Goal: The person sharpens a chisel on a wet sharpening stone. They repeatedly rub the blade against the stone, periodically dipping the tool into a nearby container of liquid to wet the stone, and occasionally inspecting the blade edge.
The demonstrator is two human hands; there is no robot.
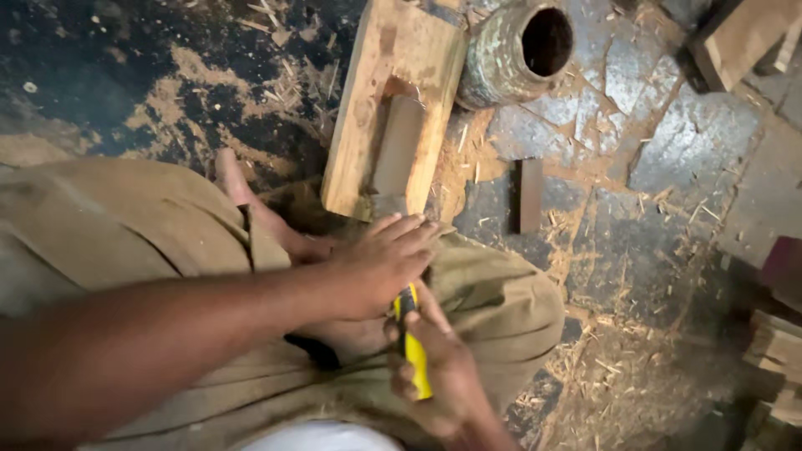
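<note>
Seated low on a stone floor (685,142) strewn with sawdust and shavings, khaki trousers (109,225) filling the left of the view. A bare foot (251,205) pushes out toward the near end of a thick wooden block (393,75), seemingly bracing it so it cannot slide. The left hand (380,263) reaches across from the left, fingers spread flat and pressing down just below the block's near end; it grips nothing, acting more as a steadying weight and guide over the tool. A smaller, darker piece of wood (399,146) lies lengthwise on the block, resting in a worn hollow that appears to keep it in place. Below, the right hand (439,372) is wrapped tight around the yellow handle (413,351) of a tool, held nearly upright and aimed forward at the workpiece; the working end is hidden under the left hand, so its kind cannot be told. Further right, a round weathered pot (518,50) lies tipped with its dark mouth toward the camera, touching the block's far corner. A short dark offcut (529,195) lies apart on the floor, and stacked timber (781,351) sits at the right edge.
</note>
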